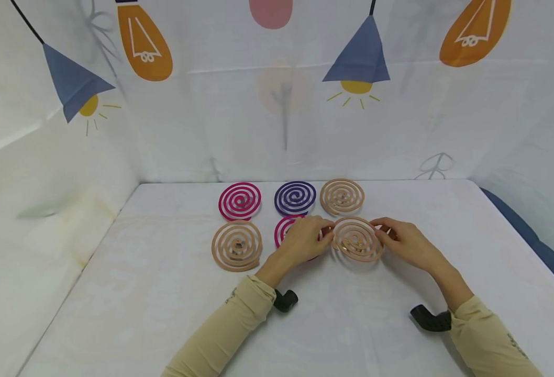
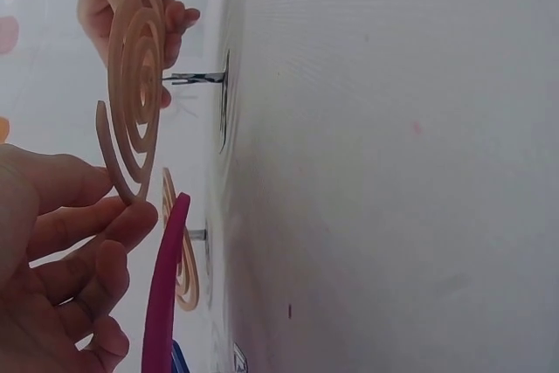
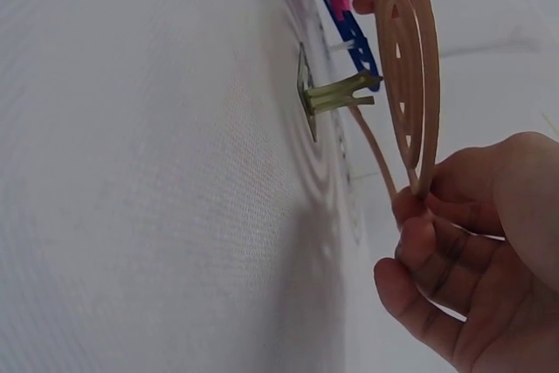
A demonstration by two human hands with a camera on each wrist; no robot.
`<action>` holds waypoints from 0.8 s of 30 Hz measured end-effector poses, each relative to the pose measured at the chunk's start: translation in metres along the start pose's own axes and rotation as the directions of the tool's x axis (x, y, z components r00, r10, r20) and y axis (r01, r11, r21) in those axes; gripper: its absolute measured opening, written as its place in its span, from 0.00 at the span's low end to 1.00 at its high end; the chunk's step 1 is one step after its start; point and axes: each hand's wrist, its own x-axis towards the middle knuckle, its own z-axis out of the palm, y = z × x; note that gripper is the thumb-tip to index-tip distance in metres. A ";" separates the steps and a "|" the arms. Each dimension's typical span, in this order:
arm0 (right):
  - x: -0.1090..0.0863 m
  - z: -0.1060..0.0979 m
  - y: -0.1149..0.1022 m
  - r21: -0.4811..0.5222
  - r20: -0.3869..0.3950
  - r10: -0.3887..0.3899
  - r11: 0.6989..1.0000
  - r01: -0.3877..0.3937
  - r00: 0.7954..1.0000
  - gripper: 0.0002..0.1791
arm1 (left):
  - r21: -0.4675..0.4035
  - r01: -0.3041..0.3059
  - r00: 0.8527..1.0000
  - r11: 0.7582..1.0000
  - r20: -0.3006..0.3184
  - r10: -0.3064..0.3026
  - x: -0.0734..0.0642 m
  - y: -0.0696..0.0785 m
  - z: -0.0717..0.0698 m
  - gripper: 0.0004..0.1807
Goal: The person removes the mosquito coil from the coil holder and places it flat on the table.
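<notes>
Near the far edge of the tabletop [image 1: 352, 335], five coils [image 1: 295, 196] seem placed, one partly hidden, leaving the tan coil [image 3: 426, 76] that left hand [image 1: 302, 240] and right hand [image 1: 408, 244] pinch above its stand [image 3: 339, 95].

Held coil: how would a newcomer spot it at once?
On the white table, coils form two rows. At the near row's right end is the tan coil. Unlike its neighbours, it is pinched by the left hand and the right hand.
</notes>
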 end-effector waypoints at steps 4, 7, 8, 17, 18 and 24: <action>0.000 -0.001 0.001 -0.002 -0.006 0.002 1.000 -0.002 1.000 0.15 | -0.008 -0.009 1.000 1.000 -0.018 0.008 0.000 0.001 0.000 0.12; 0.001 -0.001 0.002 -0.006 -0.005 0.008 1.000 -0.008 1.000 0.15 | -0.018 -0.012 1.000 1.000 -0.025 0.011 0.000 0.001 0.000 0.13; 0.001 -0.001 0.002 -0.007 -0.007 0.007 1.000 -0.007 1.000 0.15 | -0.020 -0.013 1.000 1.000 -0.027 0.012 0.000 0.001 0.000 0.13; 0.000 -0.003 -0.001 0.011 -0.048 0.008 1.000 -0.007 0.999 0.16 | 0.001 0.008 0.998 1.000 -0.055 -0.008 -0.001 0.003 0.002 0.13; 0.000 -0.004 -0.002 0.014 -0.054 0.010 1.000 -0.009 0.998 0.16 | 0.003 0.009 0.998 1.000 -0.059 -0.009 -0.001 0.003 0.002 0.13; -0.001 -0.006 -0.004 0.039 -0.078 0.012 0.999 -0.009 0.997 0.16 | 0.017 0.019 0.997 1.000 -0.079 -0.018 0.000 0.007 0.002 0.12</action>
